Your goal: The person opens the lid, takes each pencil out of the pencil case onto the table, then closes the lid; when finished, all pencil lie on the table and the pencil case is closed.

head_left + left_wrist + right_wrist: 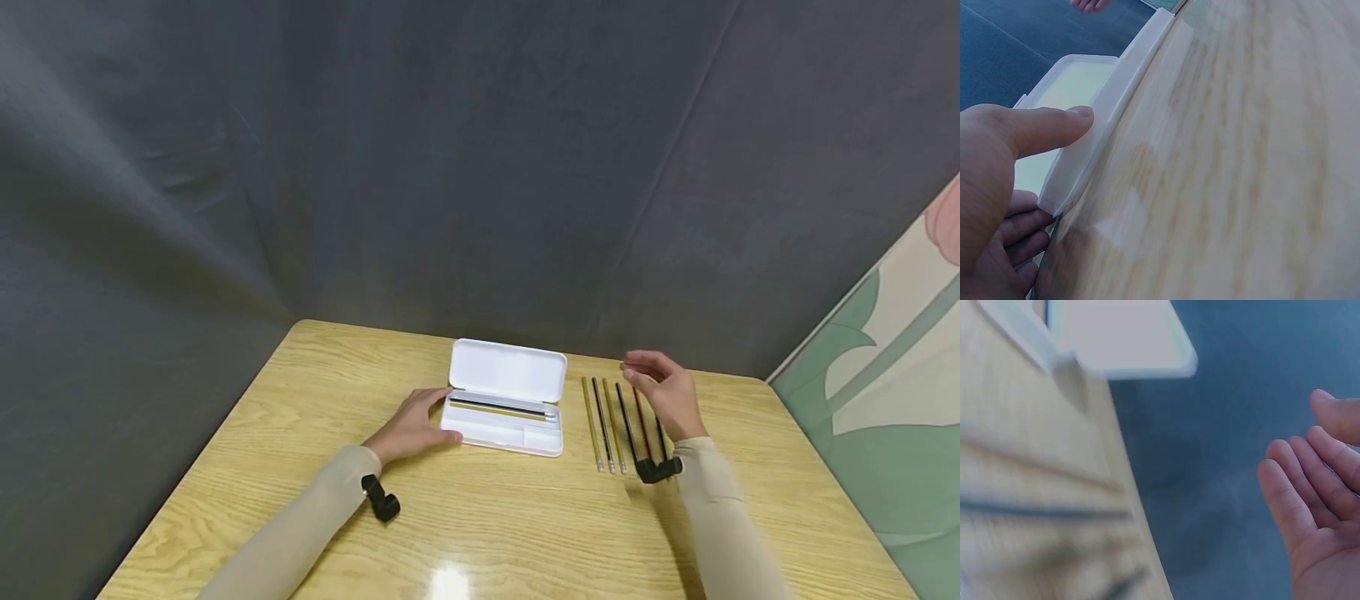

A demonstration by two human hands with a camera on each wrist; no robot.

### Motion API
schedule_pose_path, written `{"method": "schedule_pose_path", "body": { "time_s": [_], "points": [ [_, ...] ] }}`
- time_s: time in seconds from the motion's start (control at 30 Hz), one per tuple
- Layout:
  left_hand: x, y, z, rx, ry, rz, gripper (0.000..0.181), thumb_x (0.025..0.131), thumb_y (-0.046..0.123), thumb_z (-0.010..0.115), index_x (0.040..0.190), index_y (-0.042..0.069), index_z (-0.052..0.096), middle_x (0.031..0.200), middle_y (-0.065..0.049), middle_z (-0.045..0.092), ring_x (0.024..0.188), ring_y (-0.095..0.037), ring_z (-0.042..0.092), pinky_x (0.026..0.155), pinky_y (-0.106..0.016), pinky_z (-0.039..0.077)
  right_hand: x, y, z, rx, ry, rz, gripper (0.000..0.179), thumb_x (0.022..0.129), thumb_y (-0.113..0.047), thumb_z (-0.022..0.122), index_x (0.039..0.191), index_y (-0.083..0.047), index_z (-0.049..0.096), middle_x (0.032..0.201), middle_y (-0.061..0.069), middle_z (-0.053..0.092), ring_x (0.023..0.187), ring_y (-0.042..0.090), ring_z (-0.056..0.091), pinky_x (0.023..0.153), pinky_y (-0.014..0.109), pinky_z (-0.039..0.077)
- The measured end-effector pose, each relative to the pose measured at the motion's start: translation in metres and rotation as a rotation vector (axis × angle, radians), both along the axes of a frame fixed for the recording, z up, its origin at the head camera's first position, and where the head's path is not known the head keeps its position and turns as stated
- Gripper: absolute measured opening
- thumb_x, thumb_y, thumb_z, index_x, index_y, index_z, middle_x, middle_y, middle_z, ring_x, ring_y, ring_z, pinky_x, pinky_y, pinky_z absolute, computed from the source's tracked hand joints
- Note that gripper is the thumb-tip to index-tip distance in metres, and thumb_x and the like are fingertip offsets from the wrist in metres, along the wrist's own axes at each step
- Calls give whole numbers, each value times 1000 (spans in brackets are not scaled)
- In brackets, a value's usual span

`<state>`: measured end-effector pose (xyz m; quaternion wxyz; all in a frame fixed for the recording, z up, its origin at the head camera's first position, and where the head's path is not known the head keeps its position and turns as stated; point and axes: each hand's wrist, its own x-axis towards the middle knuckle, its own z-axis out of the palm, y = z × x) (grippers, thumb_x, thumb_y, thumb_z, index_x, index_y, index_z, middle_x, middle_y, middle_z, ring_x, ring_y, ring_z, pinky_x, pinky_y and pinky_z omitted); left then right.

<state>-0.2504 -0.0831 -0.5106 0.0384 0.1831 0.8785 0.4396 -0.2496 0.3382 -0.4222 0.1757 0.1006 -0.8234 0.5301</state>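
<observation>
A white pencil case (506,433) lies with its lid (508,371) raised at the back. Inside its rear compartment lie a black pencil (495,406) and a yellow pencil (498,411). My left hand (412,425) holds the case's left end, thumb (1054,128) on the front wall and fingers at the side and back. Raised over the far ends of a row of pencils, my right hand (663,392) holds nothing, its fingers loosely bent. That row includes a yellow pencil (592,421), a black pencil (627,421) and a red pencil (642,421). My right wrist partly covers the rightmost ones.
The wooden table (480,517) ends just behind the case and pencils. Beyond it hangs a dark grey curtain (450,167). A patterned cloth (885,400) hangs at the right side. Black wrist cameras (381,500) sit on both sleeves.
</observation>
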Motion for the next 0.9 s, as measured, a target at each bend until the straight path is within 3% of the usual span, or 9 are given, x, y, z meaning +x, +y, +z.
{"method": "schedule_pose_path", "body": {
  "time_s": [0.13,0.3,0.4,0.63,0.9],
  "points": [
    [0,0,0,7,3,-4,89,79,50,84,154,22,45,157,-5,45,147,-30,38,120,-55,35,-10,-38,-7,37,-40,91,31,95,-4,68,125,6,64,118,22,70,99,-2,68,86,10,55],
    [-1,2,-2,2,0,1,90,79,50,84,154,22,44,157,-5,45,147,-30,38,121,-54,34,-19,-81,-21,122,-70,175,30,93,-6,72,122,-1,69,118,23,71,107,26,71,88,14,55],
    [-1,3,-3,-1,-5,5,90,78,50,85,154,22,45,157,-5,45,147,-30,38,121,-54,34,-20,-102,-31,159,-94,235,28,92,-5,73,120,-2,70,117,21,72,106,33,72,89,19,58],
    [-3,6,-4,-2,15,0,89,79,48,84,153,21,45,155,-5,48,146,-29,39,121,-54,35,-16,-129,-49,243,-111,338,28,89,-2,75,116,-4,72,110,16,75,103,29,73,90,30,61],
    [-3,5,-1,6,8,-2,88,79,48,84,153,21,45,155,-5,47,147,-29,38,121,-53,34,-14,-134,-57,365,-134,335,30,89,-6,76,117,-12,72,113,6,76,106,22,74,93,31,60]
  ]
}}
